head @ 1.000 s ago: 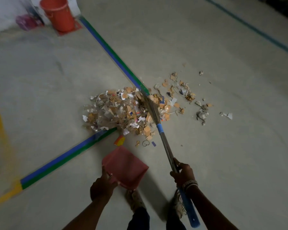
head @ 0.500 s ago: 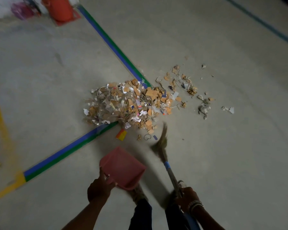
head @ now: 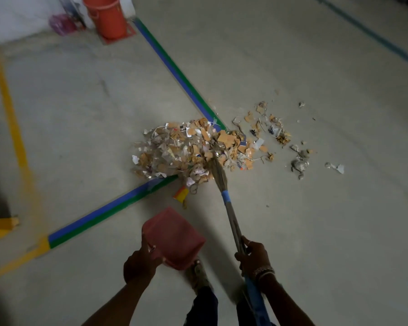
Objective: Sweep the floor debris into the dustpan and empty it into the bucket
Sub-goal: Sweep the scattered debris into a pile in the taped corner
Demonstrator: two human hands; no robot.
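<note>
Right hand [head: 253, 257] closes its grip around the broom [head: 231, 215] (bristles in debris [head: 193, 149]); left hand [head: 140, 264] clasps the dustpan [head: 174, 236].

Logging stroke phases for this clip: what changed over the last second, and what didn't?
The straw broom with blue-taped handle was drawn back toward the feet, then pushed forward again; its bristles now sit in the pile of cardboard and paper scraps. Unchanged: right hand grips the broom, left hand holds the pink plastic dustpan short of the pile, empty.

Dustpan [head: 174, 238] before debris pile [head: 193, 149], bucket [head: 108, 16] far behind
</note>
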